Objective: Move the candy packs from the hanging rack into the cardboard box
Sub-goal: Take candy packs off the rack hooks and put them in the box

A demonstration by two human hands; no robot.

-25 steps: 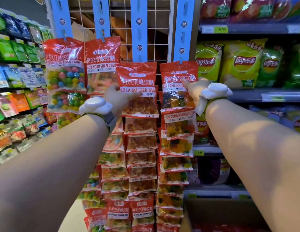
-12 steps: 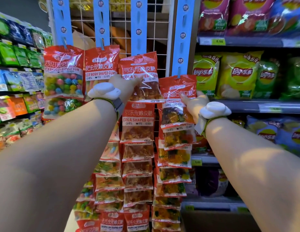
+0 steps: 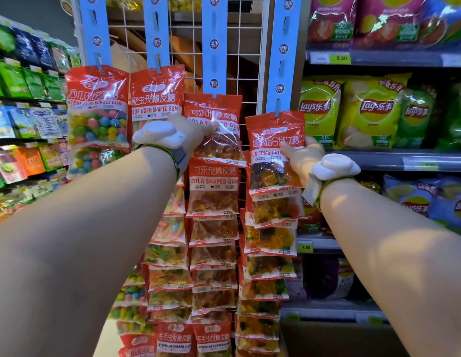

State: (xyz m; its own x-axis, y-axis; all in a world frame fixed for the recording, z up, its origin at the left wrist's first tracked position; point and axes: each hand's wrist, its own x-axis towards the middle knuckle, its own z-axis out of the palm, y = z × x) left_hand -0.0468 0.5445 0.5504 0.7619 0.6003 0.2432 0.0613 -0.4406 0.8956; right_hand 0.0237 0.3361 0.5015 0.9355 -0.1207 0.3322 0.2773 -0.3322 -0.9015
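Glossy red-topped clear plastic candy packs hang in columns from blue plastic strips (image 3: 214, 47) on a white wire-grid rack (image 3: 247, 60). Left hand (image 3: 195, 136) grips the top cola gummy pack (image 3: 215, 130); right hand (image 3: 305, 157) pinches the top mixed gummy pack (image 3: 273, 148), thumb across its crinkled front. Both packs at strip level.

Single head-mounted wide-angle cam, no 2nd view, so no shared area. Faces fwd, roughly level, straight at the hanging rack (image 3: 214, 47), close range: both forearms reach in from the bottom corners. Candy packs (image 3: 214, 191) fill frame centre; shelves (image 3: 378, 57) bend at the L and R edges from lens distortion.
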